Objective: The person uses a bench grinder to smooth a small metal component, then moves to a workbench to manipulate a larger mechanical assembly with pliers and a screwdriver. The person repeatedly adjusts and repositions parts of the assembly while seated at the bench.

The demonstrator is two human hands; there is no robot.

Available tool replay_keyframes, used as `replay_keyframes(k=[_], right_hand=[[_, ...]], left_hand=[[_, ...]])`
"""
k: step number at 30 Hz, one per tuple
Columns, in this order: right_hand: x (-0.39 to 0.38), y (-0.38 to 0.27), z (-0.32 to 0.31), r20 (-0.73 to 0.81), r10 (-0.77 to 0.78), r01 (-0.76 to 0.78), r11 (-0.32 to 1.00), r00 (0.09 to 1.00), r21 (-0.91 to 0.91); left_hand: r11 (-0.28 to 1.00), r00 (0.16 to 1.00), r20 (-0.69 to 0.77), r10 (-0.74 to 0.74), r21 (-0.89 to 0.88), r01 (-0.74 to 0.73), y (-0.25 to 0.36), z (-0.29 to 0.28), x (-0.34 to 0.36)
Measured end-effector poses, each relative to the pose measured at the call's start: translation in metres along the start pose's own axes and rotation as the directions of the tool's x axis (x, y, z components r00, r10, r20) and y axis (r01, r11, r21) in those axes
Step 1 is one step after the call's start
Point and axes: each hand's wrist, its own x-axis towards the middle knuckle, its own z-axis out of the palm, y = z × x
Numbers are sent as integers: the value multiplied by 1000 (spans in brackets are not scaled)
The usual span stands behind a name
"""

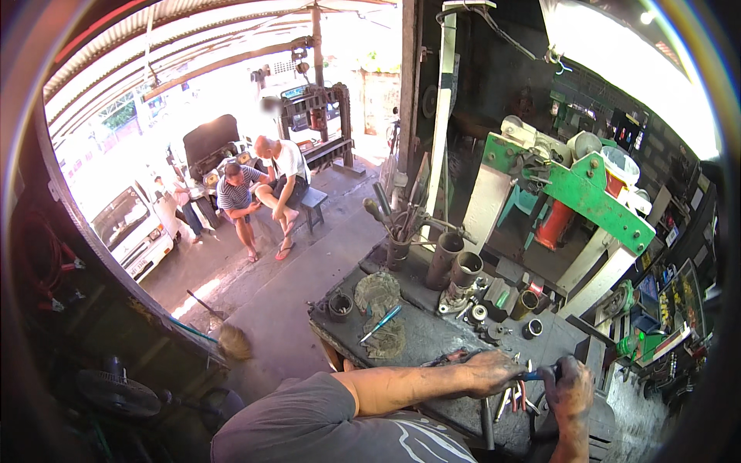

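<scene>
Over the right end of the dark workbench [432,297], my left hand [494,373] reaches across with its fingers closed at one end of a slim blue-handled tool [532,376]. My right hand [571,387], smudged dark, is closed around the other end; its fingers cover most of it, so the exact kind is hidden. Red-handled pliers [519,397] lie on the bench just below the tool. Nearby, a metal bar [486,424] rests close to my body. A blue screwdriver [381,324] lies on a dirty rag [386,339], left of my forearm.
Metal cylinders [445,261], a tool-filled can [398,253], a small pot [340,306] and a black ring [532,329] stand on the bench. A green and white press frame [594,193] rises behind. Two people [282,174] sit outside at left; a broom [234,342] leans nearby.
</scene>
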Motion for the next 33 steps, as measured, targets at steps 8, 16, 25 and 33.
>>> replay_keyframes(k=[8, 16, 25, 33], right_hand=[[5, 2, -1, -88, -282, 295, 915, 956, 274], [2, 3, 2, -3, -142, 136, 937, 990, 323], [2, 5, -2, 175, 0, -13, 997, 985, 74], [-11, 4, -4, 93, -44, 42, 999, 995, 32]], left_hand=[[997, 994, 79, -80, 7, 80, 0, 4, -1], [998, 998, 4, -62, 32, 62, 4, 2, -2], [989, 988, 52, -146, 9, 146, 2, 4, -3], [992, 992, 18, -123, 18, 123, 9, 15, -8]])
